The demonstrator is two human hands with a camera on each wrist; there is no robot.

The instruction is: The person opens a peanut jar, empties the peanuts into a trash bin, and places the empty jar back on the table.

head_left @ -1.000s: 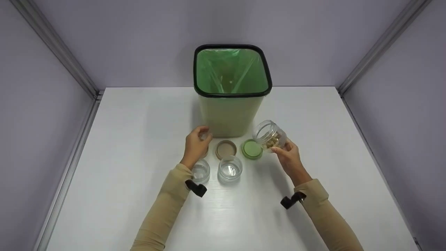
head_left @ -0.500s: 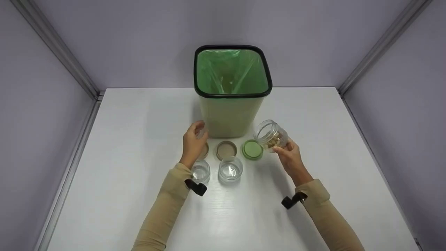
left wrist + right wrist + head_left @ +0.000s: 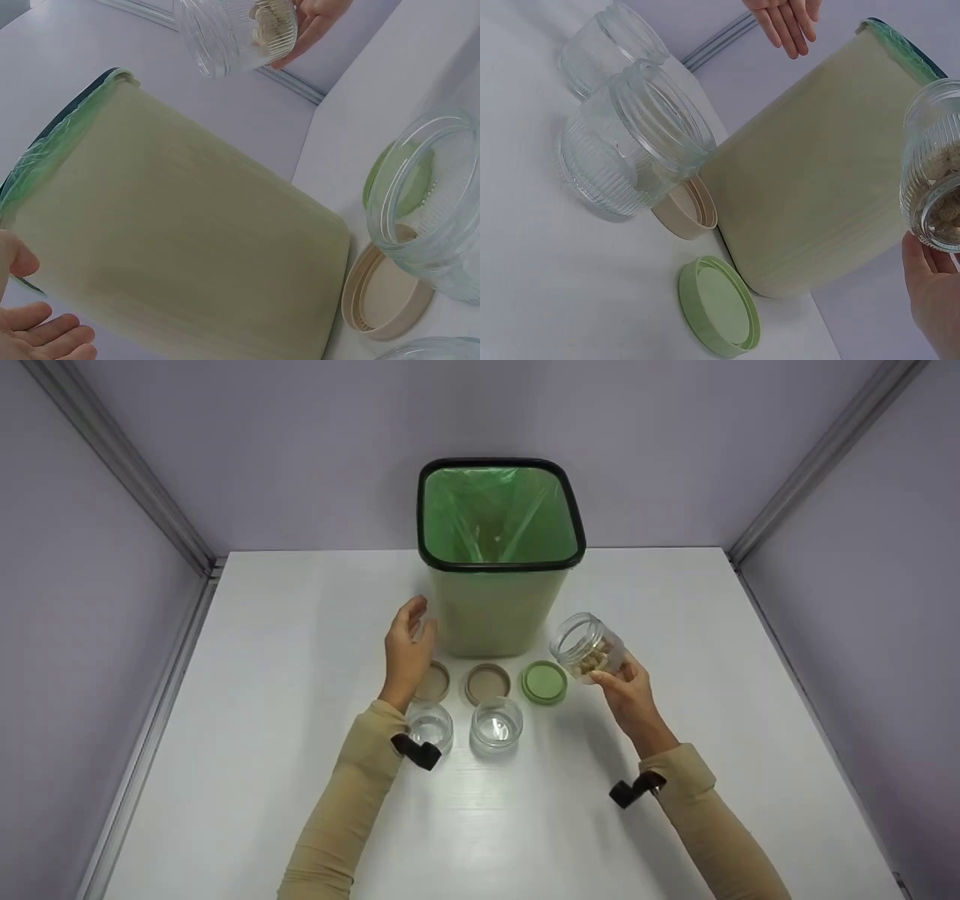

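My right hand (image 3: 626,690) grips a clear ribbed jar (image 3: 587,648) with pale brown bits inside, tilted, lid off, held right of the bin; the same jar (image 3: 934,180) fills the right edge of the right wrist view. My left hand (image 3: 409,641) is open, fingers straight, raised beside the left wall of the pale green bin (image 3: 495,607), holding nothing. Below it lie two beige lids (image 3: 433,684) (image 3: 487,683) and a green lid (image 3: 544,682). Two empty clear jars (image 3: 433,727) (image 3: 495,726) stand near my left wrist.
The bin has a black rim (image 3: 427,556) and a green bag liner (image 3: 499,514). It stands on a white table (image 3: 262,675) enclosed by lilac walls with metal corner rails (image 3: 142,487).
My left hand rose off the left beige lid and opened, moving up beside the bin. My right hand shifted the jar slightly right.
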